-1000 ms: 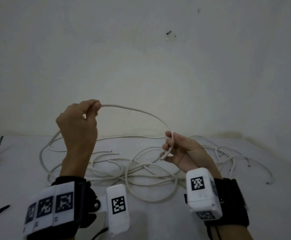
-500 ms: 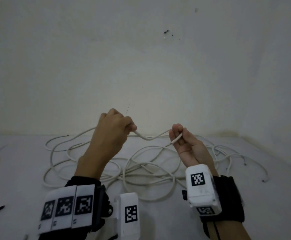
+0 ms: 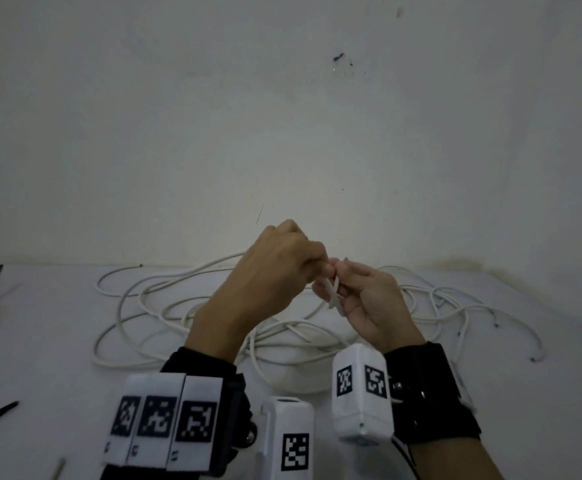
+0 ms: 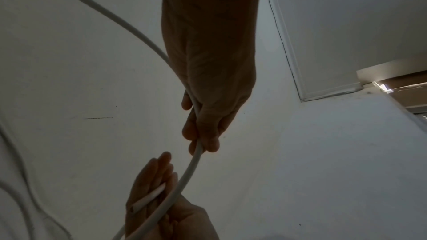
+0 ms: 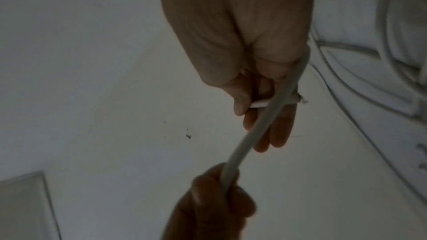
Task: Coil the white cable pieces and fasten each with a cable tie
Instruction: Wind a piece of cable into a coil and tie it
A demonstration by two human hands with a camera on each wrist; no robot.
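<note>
**A:** So, where's the cable from the head view?

**B:** My left hand (image 3: 275,268) and right hand (image 3: 369,299) meet above the tabletop (image 3: 40,341). Both pinch the white cable (image 3: 333,293), which crosses itself between them; the rest lies in a loose tangle (image 3: 185,306) on the tabletop behind.

**A:** And your left wrist view?

**B:** My left fingers (image 4: 203,134) are curled round the cable (image 4: 184,174). Below, the right hand (image 4: 161,207) holds the cut end (image 4: 148,198) beside the running strand. That end is hidden from above.

**A:** The right wrist?

**B:** My right fingers (image 5: 245,98) press the end (image 5: 261,104) under the crossing strand (image 5: 254,130); only here does its frayed tip (image 5: 369,100) show. I'd say I'm closing the first loop: I should keep that crossing pinched firmly and feed even turns, or it springs open.
</note>
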